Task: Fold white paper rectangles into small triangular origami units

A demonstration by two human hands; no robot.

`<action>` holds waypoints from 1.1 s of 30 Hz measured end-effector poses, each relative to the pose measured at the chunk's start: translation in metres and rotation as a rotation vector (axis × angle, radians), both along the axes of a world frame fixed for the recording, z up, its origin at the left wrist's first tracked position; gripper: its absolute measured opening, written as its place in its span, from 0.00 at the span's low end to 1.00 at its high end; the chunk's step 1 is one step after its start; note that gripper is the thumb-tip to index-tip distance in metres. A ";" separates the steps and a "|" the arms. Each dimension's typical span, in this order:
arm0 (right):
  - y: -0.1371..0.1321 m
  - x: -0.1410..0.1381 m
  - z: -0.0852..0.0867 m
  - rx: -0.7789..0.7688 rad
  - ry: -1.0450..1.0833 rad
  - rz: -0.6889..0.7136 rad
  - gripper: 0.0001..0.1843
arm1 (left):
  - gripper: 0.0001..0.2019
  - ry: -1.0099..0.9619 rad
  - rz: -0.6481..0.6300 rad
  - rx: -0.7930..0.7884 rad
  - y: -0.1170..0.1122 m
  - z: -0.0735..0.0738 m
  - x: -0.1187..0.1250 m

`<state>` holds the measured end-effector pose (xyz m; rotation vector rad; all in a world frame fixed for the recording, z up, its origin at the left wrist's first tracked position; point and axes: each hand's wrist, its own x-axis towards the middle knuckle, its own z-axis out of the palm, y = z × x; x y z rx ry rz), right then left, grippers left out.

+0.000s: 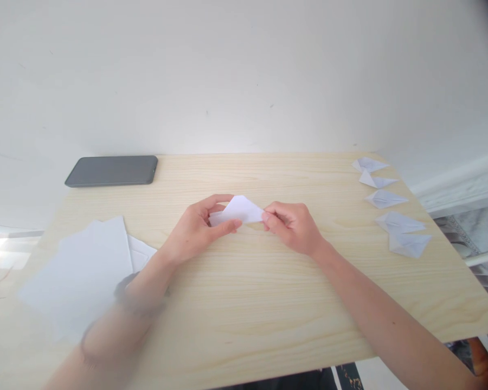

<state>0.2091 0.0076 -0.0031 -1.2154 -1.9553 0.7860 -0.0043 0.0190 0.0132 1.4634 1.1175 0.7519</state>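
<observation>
A folded piece of white paper (241, 209) is held between my two hands, above the middle of the wooden table. My left hand (201, 223) grips its left part, with the thumb across the front and the fingers behind. At the paper's pointed right end, my right hand (291, 223) pinches the tip between thumb and fingers. The paper's back side and part of its left end are hidden by my left hand.
Several folded white paper pieces (386, 199) lie in a column along the table's right side. White paper sheets (89, 265) lie overlapping at the left. A dark phone (113, 170) rests at the back left of the table (244, 325), against a white wall (236, 76).
</observation>
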 end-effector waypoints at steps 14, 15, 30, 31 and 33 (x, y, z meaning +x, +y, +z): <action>0.002 -0.002 -0.004 0.082 0.139 -0.121 0.05 | 0.09 -0.039 0.181 0.159 -0.004 -0.008 0.005; 0.002 -0.002 -0.004 0.069 0.152 -0.106 0.05 | 0.09 -0.058 0.211 0.170 -0.004 -0.009 0.006; 0.001 -0.002 -0.001 0.186 0.084 -0.031 0.06 | 0.09 0.109 0.148 0.421 -0.005 -0.012 0.002; 0.001 -0.002 -0.001 0.195 0.083 -0.028 0.05 | 0.09 0.113 0.139 0.428 -0.005 -0.012 0.002; 0.001 -0.002 -0.001 0.217 0.077 -0.012 0.05 | 0.09 0.119 0.127 0.435 -0.004 -0.012 0.001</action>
